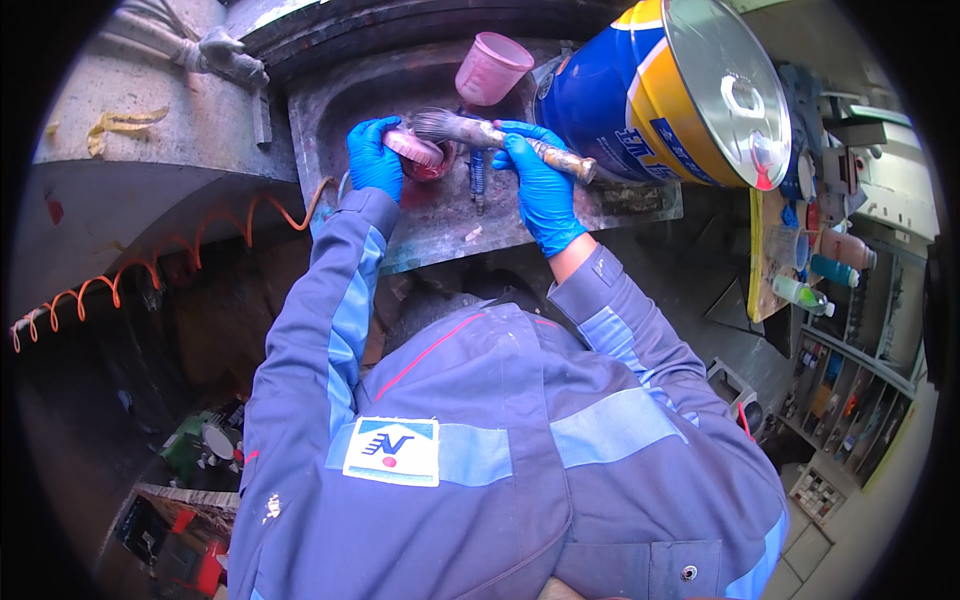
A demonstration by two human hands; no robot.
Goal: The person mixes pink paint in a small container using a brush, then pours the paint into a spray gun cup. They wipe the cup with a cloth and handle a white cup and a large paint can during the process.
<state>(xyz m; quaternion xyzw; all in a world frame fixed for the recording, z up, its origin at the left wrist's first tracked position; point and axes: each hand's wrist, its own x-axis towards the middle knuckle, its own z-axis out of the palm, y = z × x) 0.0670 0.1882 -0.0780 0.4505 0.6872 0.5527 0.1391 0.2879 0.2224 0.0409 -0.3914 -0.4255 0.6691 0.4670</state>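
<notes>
Basically, grimy tray (pixel 430 250) sits under both hands, likely to catch drips. Drum (pixel 620 100) at its right end, clear of the work. Right hand (pixel 540 185) grips brush (pixel 475 132) handle, bristles leftward. Pink cup (pixel 494 70) behind. Left hand (pixel 376 160) pinches ribbed pink piece (pixel 415 150) beside bristles, presumably steadying it.

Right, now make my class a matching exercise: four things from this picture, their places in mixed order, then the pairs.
1. grey-bristled brush with a mottled handle
2. pink, round, lid-like piece
3. pink tapered plastic cup
4. blue-and-yellow cylindrical drum

A. upper right of the picture
B. in the left hand
C. near the grey basin's far side
D. in the right hand

Pairs: 1-D, 2-B, 3-C, 4-A
</notes>
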